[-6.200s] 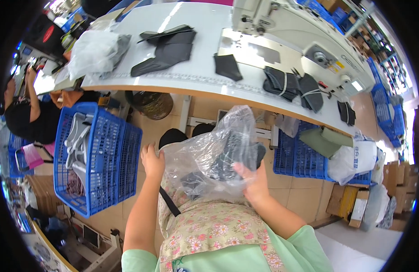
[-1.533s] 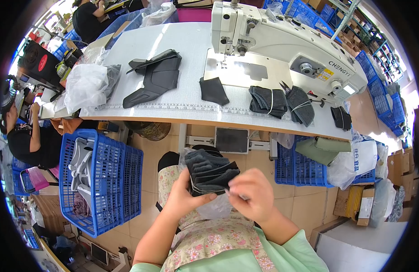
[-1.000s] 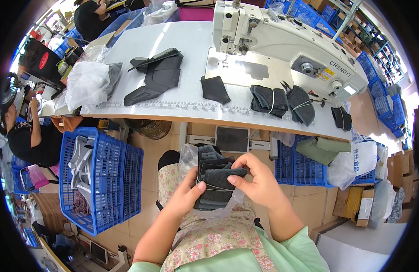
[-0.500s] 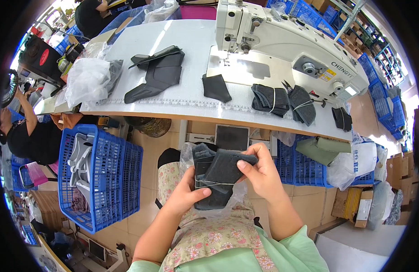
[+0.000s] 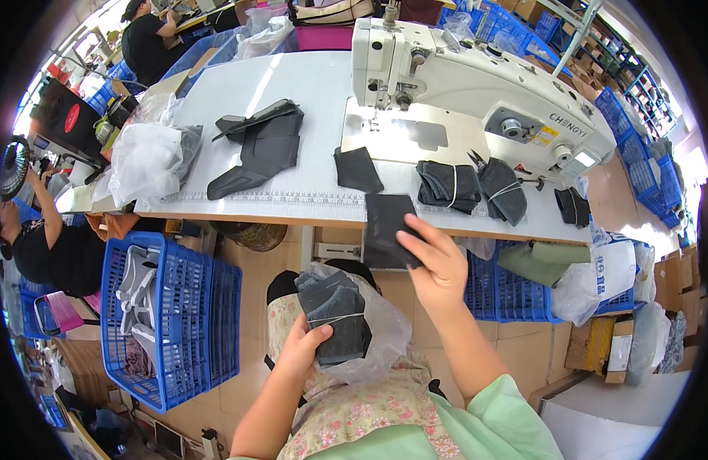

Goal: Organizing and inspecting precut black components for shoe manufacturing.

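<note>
My left hand [image 5: 300, 345] grips a banded bundle of dark grey fabric pieces [image 5: 339, 326] over my lap, the thumb pressed on top. Under the bundle lies a clear plastic bag [image 5: 388, 337]. My right hand [image 5: 437, 264] holds a black, flat fabric piece [image 5: 388, 213] by its right side, at the front edge of the white table [image 5: 270, 217]. Its lower end is hard to tell from the dark plate beneath the table. Just beyond it, a single black fabric piece [image 5: 358, 169] lies on the table.
A white sewing machine [image 5: 476, 100] stands at the table's back right. Banded fabric bundles [image 5: 448, 185] and small snips [image 5: 477, 159] lie before it. Larger black panels [image 5: 262, 149] and a plastic bag [image 5: 147, 161] are leftward. A blue crate [image 5: 170, 314] stands left below.
My right hand has left the bundle and moved forward to the table edge with a black fabric piece. My left hand keeps the bundle, slightly lower. The view has shifted a little.
</note>
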Tool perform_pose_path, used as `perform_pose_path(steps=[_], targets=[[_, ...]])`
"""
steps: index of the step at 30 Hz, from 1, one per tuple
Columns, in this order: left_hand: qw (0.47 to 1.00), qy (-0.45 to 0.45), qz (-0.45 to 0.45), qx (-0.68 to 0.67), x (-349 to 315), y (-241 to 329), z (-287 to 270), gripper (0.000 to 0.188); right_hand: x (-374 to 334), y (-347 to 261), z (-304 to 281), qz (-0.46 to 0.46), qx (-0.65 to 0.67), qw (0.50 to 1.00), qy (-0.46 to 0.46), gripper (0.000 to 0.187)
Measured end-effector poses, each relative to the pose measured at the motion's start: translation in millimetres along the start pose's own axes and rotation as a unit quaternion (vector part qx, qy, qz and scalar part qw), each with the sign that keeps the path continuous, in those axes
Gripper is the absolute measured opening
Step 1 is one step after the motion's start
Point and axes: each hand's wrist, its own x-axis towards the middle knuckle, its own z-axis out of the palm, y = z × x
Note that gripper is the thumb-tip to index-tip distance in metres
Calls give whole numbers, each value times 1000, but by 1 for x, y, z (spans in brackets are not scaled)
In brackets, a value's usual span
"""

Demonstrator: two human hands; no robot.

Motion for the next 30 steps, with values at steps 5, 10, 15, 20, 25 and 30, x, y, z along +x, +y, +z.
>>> perform_pose_path(steps=[5,10,15,20,25,30], targets=[[1000,18,-5,-12,3,-5,-4,58,-2,25,14,-45,-7,999,0,42],[999,19,-8,-28,3,-1,-3,60,-8,20,17,-21,46,998,25,37],[999,32,-15,-15,4,-2,0,61,-10,19,15,-19,93,993,70,35],[999,32,10,-2,5,-2,5,62,-13,19,12,-41,76,993,80,33],[1000,24,8,11,8,-5,1,63,-11,17,7,-65,56,993,79,36],[1000,7,-4,-28,6,-4,0,63,-14,17,6,-42,79,994,56,41]])
